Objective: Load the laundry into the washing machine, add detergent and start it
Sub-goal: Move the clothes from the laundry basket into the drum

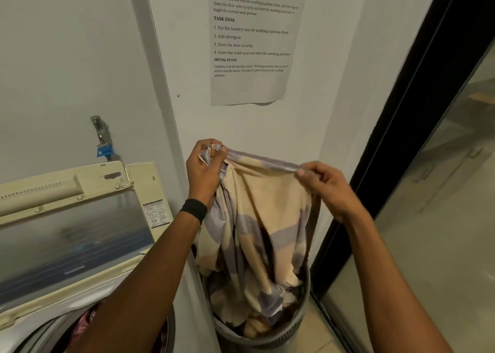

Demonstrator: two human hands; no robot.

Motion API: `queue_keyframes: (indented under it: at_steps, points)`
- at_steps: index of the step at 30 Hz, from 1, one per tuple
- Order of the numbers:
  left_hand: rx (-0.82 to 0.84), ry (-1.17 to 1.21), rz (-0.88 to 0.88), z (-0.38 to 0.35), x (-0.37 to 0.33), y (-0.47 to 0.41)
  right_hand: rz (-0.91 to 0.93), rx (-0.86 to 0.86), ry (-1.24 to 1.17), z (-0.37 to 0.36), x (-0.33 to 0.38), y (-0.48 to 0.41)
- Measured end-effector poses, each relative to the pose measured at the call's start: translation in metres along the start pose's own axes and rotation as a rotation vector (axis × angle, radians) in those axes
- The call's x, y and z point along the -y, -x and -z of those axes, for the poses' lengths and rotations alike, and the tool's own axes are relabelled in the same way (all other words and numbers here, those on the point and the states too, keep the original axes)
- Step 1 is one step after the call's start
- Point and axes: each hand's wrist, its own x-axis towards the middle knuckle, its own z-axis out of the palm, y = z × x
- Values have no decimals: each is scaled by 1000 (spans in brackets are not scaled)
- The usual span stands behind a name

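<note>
A cream and lilac striped cloth (257, 218) hangs stretched between both hands above a grey laundry basket (284, 340). My left hand (203, 170) grips a bunched corner at the top left. My right hand (325, 184) pinches the upper edge further right. The cloth's lower end still trails inside the basket among other clothes. At lower left stands the top-loading washing machine (37, 323), its lid (72, 234) raised against the wall, with some pinkish laundry (83, 326) in the drum. No detergent is in view.
A water tap with a blue fitting (103, 146) sticks out of the wall above the lid. A printed task sheet (254, 39) is stuck to the wall ahead. A black-framed glass door (396, 143) runs along the right, close to the basket.
</note>
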Motion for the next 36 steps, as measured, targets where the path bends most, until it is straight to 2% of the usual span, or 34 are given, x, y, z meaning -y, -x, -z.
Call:
queue_keyframes:
  at_steps: [2,5,7,9,14,15,18,19,21,24,26,28,30,33,34,36]
  points:
    - [22,-19,-18,-8,-1,5,92,-86,-102,-3,28,-14]
    - [157,-5,-26,-26,-9,17,203,-51,39,-38,57,-29]
    - [310,-22,-19,-38,-14,24,183,10,83,-64,59,-31]
    - [369,-14,7,-43,-13,29,114,5,20,-77,51,-32]
    - [129,9,59,-28,-7,20,-101,90,-389,-80,17,-16]
    - [78,19,67,-24,-7,16,-105,128,-310,-78,6,-10]
    - [-21,24,70,-10,-10,3,-88,320,221,-69,-32,11]
    - [-36,23,64,-6,-10,0,-96,319,279,-63,-41,14]
    - [-75,12,53,1,-10,-3,-76,193,254,-50,-40,15]
    - [-121,-36,40,3,-8,-2,96,-88,122,-31,-3,2]
    - [-93,-73,23,-3,-8,3,212,-234,63,-27,30,-13]
    - [-59,-73,9,-12,-11,8,289,-241,98,-33,59,-26]
    - [42,-26,1,-21,-17,13,286,-130,205,-50,70,-36]
    - [333,-42,-8,-30,-25,21,172,59,198,-76,65,-42]
    - [385,-43,9,-30,-25,23,119,86,151,-79,60,-41]
    - [368,-68,24,-27,-21,24,61,117,80,-76,50,-37]
